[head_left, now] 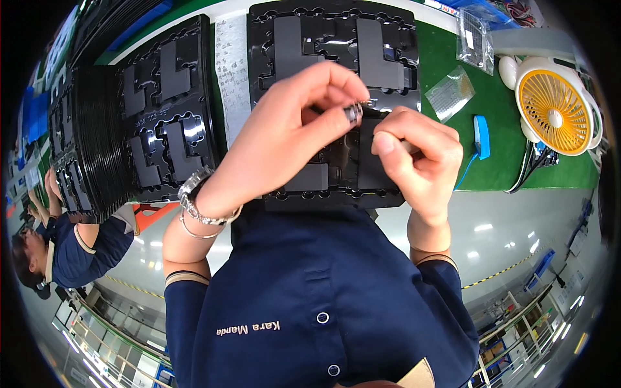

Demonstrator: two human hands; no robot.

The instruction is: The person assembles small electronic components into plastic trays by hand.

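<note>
Black and glossy, the small piece (352, 114) at the left hand's (288, 119) thumb tip looks light and possibly fragile, best taken by its edges. Left thumb and forefinger seem pinched about it; just right, the right hand (420, 155) is curled, thumb against forefinger, any hold hidden. Beneath lies a shiny black moulded plastic tray (336, 48) bearing dark grey, flat L-shaped pieces (375, 61); left, stacked black trays (103, 142); far right, a white fan with yellow grille (555, 107).
</note>
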